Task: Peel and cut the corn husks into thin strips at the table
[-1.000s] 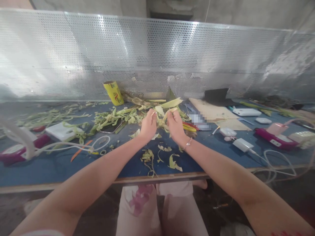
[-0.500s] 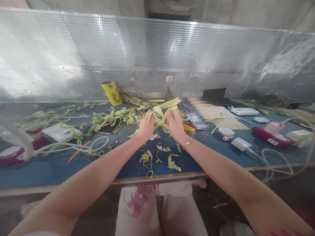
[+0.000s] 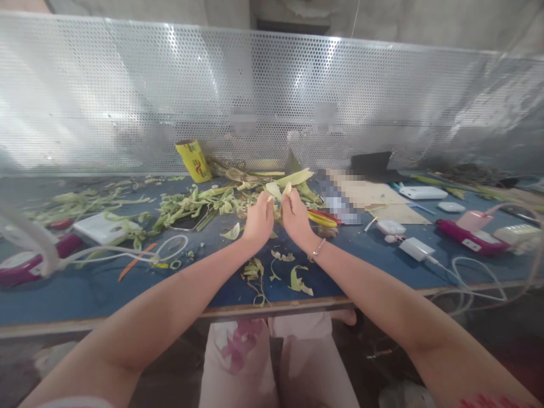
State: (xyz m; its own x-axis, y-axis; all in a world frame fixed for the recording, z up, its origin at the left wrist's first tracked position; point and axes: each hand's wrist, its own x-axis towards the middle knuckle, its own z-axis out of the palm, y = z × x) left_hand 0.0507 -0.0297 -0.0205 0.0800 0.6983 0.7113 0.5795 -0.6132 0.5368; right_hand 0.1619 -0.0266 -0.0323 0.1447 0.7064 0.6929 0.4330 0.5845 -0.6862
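Observation:
My left hand (image 3: 260, 220) and my right hand (image 3: 296, 216), which has a bracelet at its wrist, are close together above the blue tabletop. Both have their fingers curled in a pinch, thumbs up. Whatever they grip is mostly hidden behind the fingers; a pale bit shows at the right fingertips. Just beyond them lies a broad pale-green leaf strip (image 3: 295, 179). A pile of curled green plant strips (image 3: 191, 207) spreads to the left of my left hand. Torn leaf scraps (image 3: 301, 280) lie nearer me, and yellow-handled scissors (image 3: 322, 220) sit right of my right hand.
A yellow cardboard tube (image 3: 194, 161) leans by the perforated metal screen (image 3: 170, 96). Brown paper sheets (image 3: 374, 195) lie to the right. White chargers (image 3: 416, 249), cables and a purple power strip (image 3: 471, 237) are farther right; another purple strip (image 3: 25, 266) is at left.
Both hands have drawn slightly nearer each other and turned thumbs-up. The yellow-green strip that showed between them is now hidden. A leaf scrap beside the left wrist shows more fully.

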